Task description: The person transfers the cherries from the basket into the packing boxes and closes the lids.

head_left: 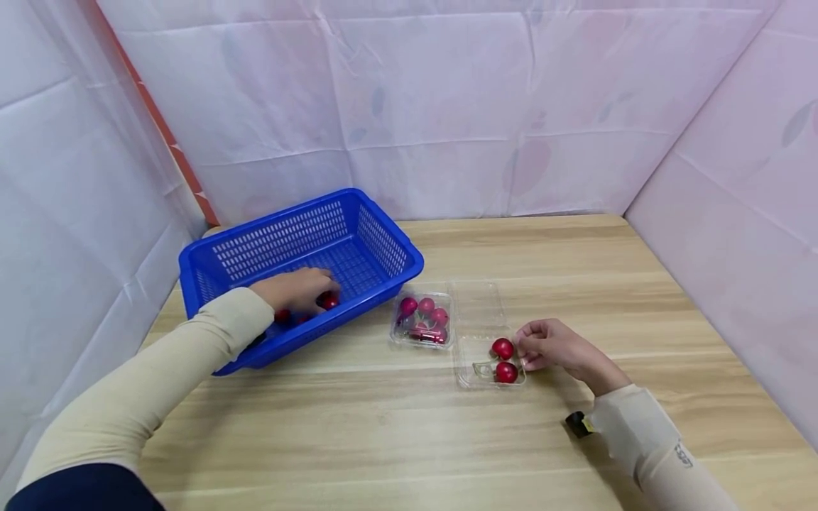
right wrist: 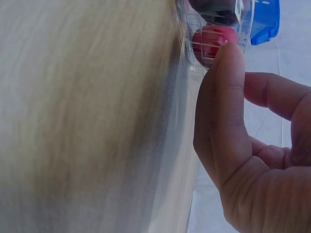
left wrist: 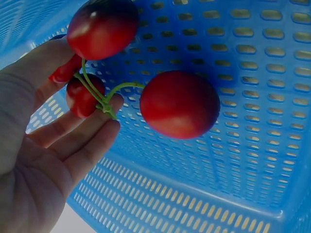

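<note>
In the head view, my left hand (head_left: 295,287) reaches down into the blue basket (head_left: 305,330). Up close in the left wrist view, its fingers and thumb hold a bunch of dark red cherries (left wrist: 180,104) joined by green stems (left wrist: 104,103). My right hand (head_left: 554,349) is at the right side of an open clear plastic box (head_left: 469,372), with thumb and fingertips pinching its edge. Inside that box lie two red cherries (head_left: 507,372) with a stem. In the right wrist view, the thumb (right wrist: 231,82) covers part of the box wall.
A second clear box (head_left: 395,335), holding several cherries, stands between the basket and the open box. The open box's raised lid (head_left: 476,304) extends behind it. More cherries (head_left: 282,316) lie in the basket. White patterned sheets (head_left: 434,106) surround the wooden table (head_left: 383,440).
</note>
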